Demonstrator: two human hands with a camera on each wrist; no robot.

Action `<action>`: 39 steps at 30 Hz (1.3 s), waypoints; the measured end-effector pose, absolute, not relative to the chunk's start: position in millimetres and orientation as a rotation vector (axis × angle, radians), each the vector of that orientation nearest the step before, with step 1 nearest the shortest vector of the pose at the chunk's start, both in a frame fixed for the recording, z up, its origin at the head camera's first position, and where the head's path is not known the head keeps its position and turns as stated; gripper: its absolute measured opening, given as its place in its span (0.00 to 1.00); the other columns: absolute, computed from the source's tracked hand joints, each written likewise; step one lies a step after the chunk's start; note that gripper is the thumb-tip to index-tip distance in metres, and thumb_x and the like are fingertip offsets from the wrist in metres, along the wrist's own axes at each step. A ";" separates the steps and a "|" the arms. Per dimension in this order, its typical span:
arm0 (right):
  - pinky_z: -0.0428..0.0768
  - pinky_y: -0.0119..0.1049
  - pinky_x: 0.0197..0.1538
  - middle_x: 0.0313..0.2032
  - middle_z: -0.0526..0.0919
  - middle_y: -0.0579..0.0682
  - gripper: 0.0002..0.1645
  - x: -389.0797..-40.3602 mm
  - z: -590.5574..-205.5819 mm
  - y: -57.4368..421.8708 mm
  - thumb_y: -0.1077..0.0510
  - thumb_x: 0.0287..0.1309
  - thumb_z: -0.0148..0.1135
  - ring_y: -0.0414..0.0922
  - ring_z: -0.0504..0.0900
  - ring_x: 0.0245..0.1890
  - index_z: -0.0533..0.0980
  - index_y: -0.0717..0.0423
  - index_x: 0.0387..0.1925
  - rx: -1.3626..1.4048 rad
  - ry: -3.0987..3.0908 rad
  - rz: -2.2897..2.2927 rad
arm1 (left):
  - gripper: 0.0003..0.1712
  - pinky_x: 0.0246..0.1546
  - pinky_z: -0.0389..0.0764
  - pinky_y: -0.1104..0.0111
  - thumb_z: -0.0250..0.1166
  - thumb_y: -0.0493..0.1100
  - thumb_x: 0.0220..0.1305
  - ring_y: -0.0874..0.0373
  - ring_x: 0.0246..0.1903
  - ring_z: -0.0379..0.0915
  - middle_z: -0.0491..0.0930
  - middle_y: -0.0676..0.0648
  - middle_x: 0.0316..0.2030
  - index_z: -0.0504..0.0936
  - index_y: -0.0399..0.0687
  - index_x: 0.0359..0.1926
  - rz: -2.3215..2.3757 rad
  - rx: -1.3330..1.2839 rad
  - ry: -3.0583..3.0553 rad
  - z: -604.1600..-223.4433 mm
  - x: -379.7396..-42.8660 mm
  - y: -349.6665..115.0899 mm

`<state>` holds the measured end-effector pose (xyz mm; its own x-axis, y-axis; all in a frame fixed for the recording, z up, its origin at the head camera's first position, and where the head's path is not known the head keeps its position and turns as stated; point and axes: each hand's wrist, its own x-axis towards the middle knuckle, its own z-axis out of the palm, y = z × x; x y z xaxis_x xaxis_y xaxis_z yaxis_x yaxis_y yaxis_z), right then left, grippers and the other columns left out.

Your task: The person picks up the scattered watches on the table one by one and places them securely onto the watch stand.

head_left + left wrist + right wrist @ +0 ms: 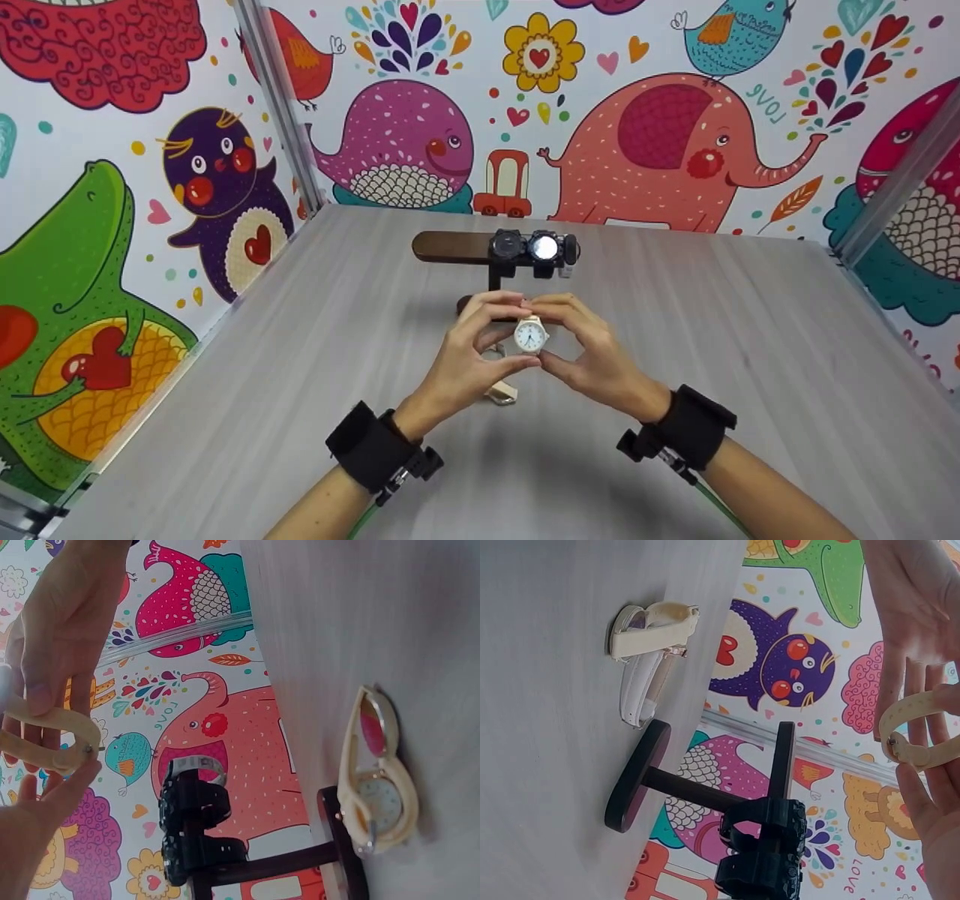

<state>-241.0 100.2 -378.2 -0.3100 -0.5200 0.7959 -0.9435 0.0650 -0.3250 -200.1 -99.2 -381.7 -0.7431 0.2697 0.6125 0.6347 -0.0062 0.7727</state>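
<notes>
A wristwatch point(531, 335) with a white dial and a cream strap is held up between both hands, its dial facing the head camera. My left hand point(459, 367) pinches it from the left with thumb below and fingers above. On the other side my right hand point(606, 361) grips it the same way. Both wrist views show the cream strap point(56, 739) bent round in a loop. Below the hands, pale watches point(652, 652) lie on the table, partly hidden by the left hand in the head view.
Behind the hands stands a dark T-shaped watch stand point(450, 247). Black watches point(517, 251) hang on the right part of its bar, one with a bright, glaring face. Cartoon-printed walls point(420, 142) enclose the grey table point(712, 337) at the back and sides.
</notes>
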 end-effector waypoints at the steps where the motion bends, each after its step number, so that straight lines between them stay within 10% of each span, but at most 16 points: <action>1: 0.80 0.25 0.58 0.53 0.79 0.61 0.35 -242.2 -378.8 100.4 0.76 0.47 0.72 0.43 0.78 0.58 0.74 0.66 0.59 1.448 -1.888 1.163 | 0.29 0.64 0.78 0.65 0.75 0.34 0.52 0.42 0.65 0.70 0.66 0.34 0.63 0.77 0.33 0.56 -1.813 -0.942 -1.984 -381.8 -201.4 -99.7; 39: 0.76 0.54 0.68 0.71 0.63 0.57 0.50 -348.9 -377.5 141.0 0.58 0.56 0.74 0.59 0.70 0.68 0.59 0.53 0.75 0.935 -2.508 1.156 | 0.29 0.57 0.83 0.63 0.74 0.32 0.54 0.45 0.58 0.80 0.82 0.37 0.57 0.80 0.38 0.58 -1.443 -0.198 -2.180 -378.8 -307.3 -246.0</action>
<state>-348.9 141.0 -377.5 -0.7714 -0.4560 0.4438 -0.6336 0.4867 -0.6014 -307.3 -246.0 -378.8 -0.8572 -0.1560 0.4907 0.3907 0.4237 0.8172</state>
